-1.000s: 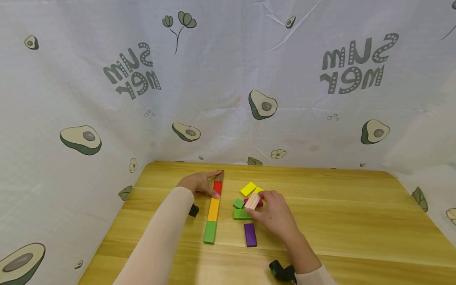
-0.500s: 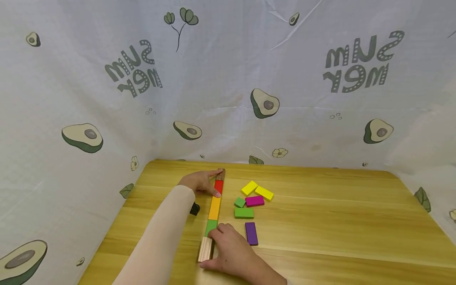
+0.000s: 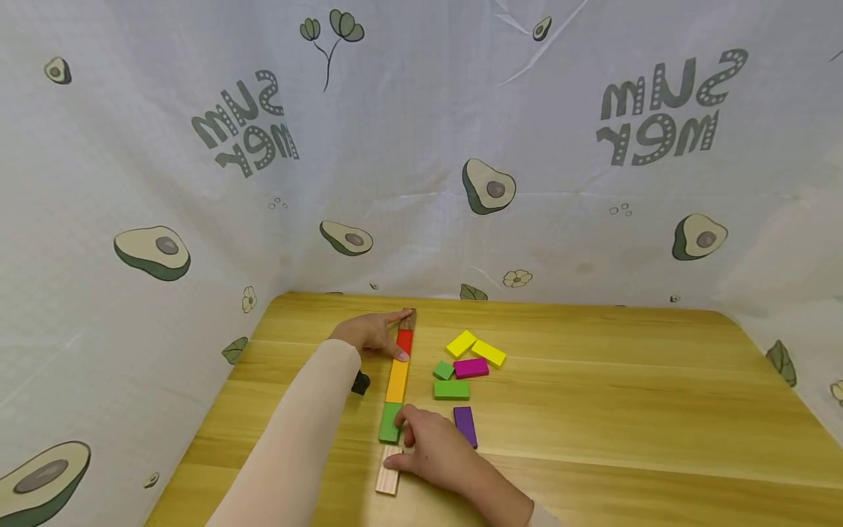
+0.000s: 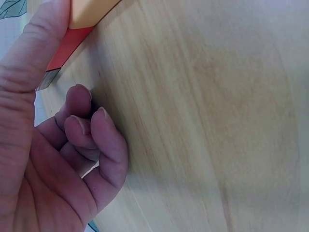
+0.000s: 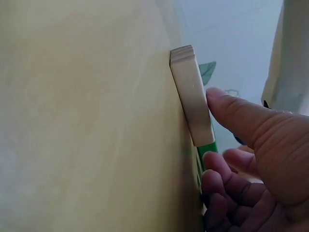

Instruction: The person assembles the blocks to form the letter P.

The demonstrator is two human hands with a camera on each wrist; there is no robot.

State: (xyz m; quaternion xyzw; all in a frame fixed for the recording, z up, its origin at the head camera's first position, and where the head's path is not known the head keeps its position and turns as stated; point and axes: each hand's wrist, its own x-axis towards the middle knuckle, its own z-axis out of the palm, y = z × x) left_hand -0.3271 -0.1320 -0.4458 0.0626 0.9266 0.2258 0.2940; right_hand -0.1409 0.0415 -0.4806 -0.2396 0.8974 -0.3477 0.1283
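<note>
A row of wooden blocks runs toward me: brown block [image 3: 408,320], red block [image 3: 405,341], orange block [image 3: 397,382] and green block [image 3: 390,423]. A plain pale wooden block [image 3: 387,483] lies at its near end, slightly out of line. My left hand [image 3: 365,335] reaches over from the left, index fingertip on the brown block and thumb by the red-orange join; its other fingers curl loosely, holding nothing. My right hand [image 3: 435,448] rests its straight thumb [image 5: 241,113] on the pale block's upper face. Its bent index finger touches the green block's edge.
Right of the row lie two yellow blocks [image 3: 461,344], a magenta block [image 3: 471,368], a small green block [image 3: 443,370], a longer green block [image 3: 451,390] and a purple block [image 3: 465,427]. A printed curtain [image 3: 421,146] hangs behind the wooden table [image 3: 626,395].
My right hand carried the pale block from among the loose blocks to the row's near end. Its thumb then shifted from the block's near end onto the top. My left hand stayed put.
</note>
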